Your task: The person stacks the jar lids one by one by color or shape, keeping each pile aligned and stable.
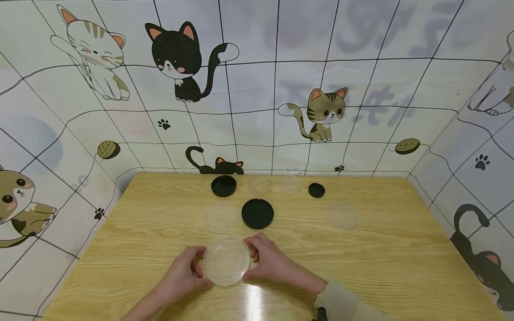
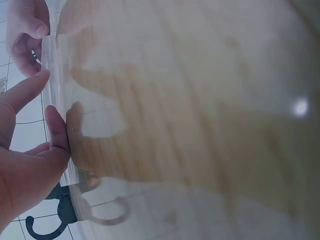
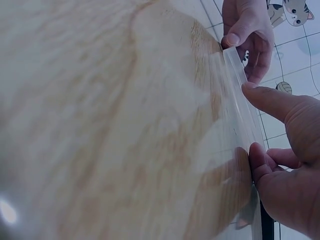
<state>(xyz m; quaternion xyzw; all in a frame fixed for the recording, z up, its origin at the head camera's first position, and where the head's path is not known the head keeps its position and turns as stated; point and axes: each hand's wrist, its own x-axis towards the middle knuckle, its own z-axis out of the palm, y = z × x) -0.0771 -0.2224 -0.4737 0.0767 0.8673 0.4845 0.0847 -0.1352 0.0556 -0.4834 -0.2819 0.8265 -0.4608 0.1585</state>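
A clear round plastic lid with a ring-shaped ridge lies flat near the front of the wooden table. My left hand holds its left edge between thumb and fingers, and my right hand does the same on the right edge. Both wrist views show the lid edge-on, low over the tabletop: as a thin clear rim at the left hand's fingertips and as a pale rim by the right hand's. Just behind it sit a black round dish and another clear disc.
Farther back stand a black dish, a small black dish and two faint clear discs. One more clear disc lies to the right. A cat-printed cloth wall borders the wooden table behind and at both sides.
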